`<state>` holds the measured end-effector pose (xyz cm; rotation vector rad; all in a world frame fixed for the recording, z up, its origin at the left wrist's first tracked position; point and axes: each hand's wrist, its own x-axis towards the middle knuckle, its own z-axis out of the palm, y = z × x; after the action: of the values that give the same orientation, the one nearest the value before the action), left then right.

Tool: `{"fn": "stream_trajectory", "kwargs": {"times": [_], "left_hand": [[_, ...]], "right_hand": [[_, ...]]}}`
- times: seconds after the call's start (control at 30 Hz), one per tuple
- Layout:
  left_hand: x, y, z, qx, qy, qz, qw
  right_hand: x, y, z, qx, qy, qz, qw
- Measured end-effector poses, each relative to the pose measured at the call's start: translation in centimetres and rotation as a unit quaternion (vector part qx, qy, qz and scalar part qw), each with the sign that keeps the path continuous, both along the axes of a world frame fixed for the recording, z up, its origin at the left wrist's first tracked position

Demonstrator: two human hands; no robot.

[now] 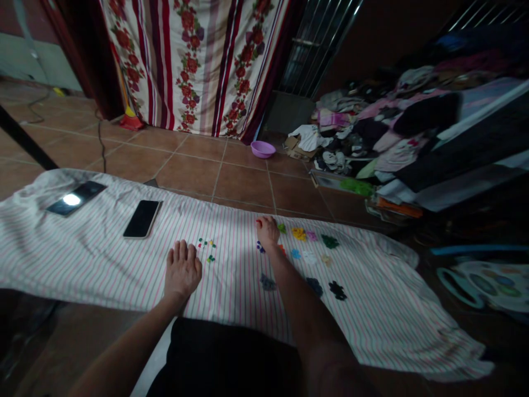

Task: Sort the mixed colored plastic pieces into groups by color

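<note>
Covering tiled floor (243, 182), striped cloth (82, 253), left hand (182, 271) flat, fingers released, right hand (268, 232) fingers unclear, coloured pieces (300, 234)

Left hand (182, 271) flat, palm down, fingers straight and together — right hand (268, 231) stretched further forward, fingers curled under, grip unclear.

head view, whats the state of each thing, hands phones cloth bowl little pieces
striped cloth, spread flat on floor
small pieces, in piles by colour
left hand, flat on the cloth, empty
right hand, among the pieces, grip unclear
phone, face up, screen dark
second phone, face up, glare on screen
bowl, upright on floor
</note>
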<state>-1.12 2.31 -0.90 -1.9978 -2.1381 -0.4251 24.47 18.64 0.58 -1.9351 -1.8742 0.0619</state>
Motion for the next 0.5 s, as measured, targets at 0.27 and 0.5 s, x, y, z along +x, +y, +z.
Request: {"fn": "stream_trajectory", "kwargs": {"times": [0.27,0.5], "left_hand": [[-1.1,-0.2,0.4,0.013,-0.116,-0.023,0.993],[3.9,-4.3,6.8,-0.126,-0.534,-0.086,0.831]], "right_hand": [[-1.6,-5.3,0.5,0.172,0.224,0.046,0.958],[-0.8,-15.0,1.5,0.13,0.313,-0.015,0.941]]}}
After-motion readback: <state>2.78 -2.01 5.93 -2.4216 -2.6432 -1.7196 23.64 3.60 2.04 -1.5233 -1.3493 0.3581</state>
